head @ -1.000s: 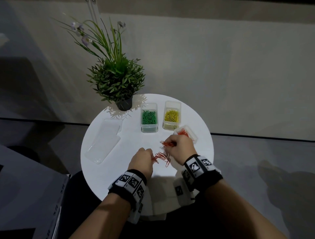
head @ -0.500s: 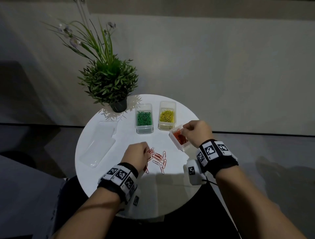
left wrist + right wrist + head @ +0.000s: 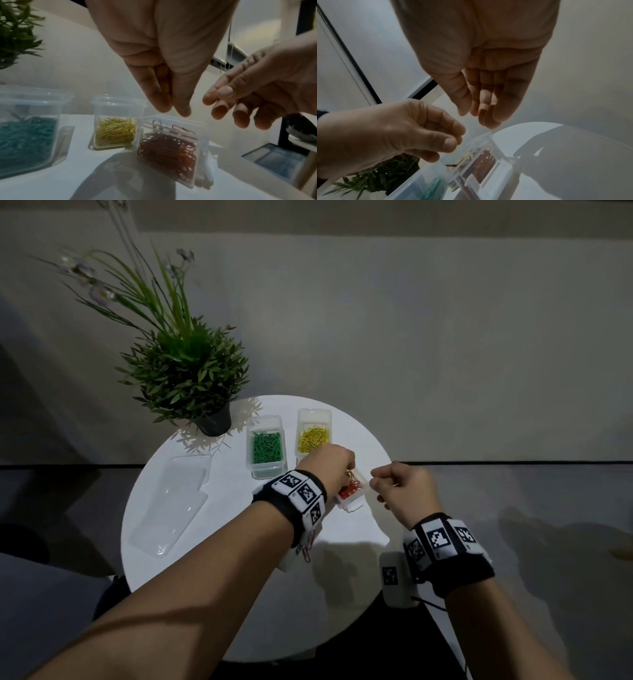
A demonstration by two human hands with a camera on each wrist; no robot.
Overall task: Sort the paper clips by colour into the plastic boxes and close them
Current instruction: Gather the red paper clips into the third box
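A clear box (image 3: 347, 503) holding red paper clips (image 3: 352, 486) stands tilted near the round table's right edge. My left hand (image 3: 346, 470) hovers right over it. In the left wrist view its fingertips (image 3: 164, 106) are bunched and point down, nothing shows between them, and a few red clips (image 3: 181, 129) lie loose on top of the pile. My right hand (image 3: 376, 481) hangs just right of the box, fingers relaxed and empty (image 3: 479, 119). A few red clips (image 3: 308, 547) lie on the table under my left wrist. The green-clip box (image 3: 266, 445) and the yellow-clip box (image 3: 313, 436) stand uncovered behind.
Clear lids (image 3: 171, 501) lie on the left side of the white table (image 3: 222, 594). A potted plant (image 3: 191, 371) stands at the back left, close to the green box. Dark floor surrounds the table, whose right edge passes beneath my right hand.
My left hand has gone from the loose red clips on the table up to the red box. My right hand has drawn back from the box to its right.
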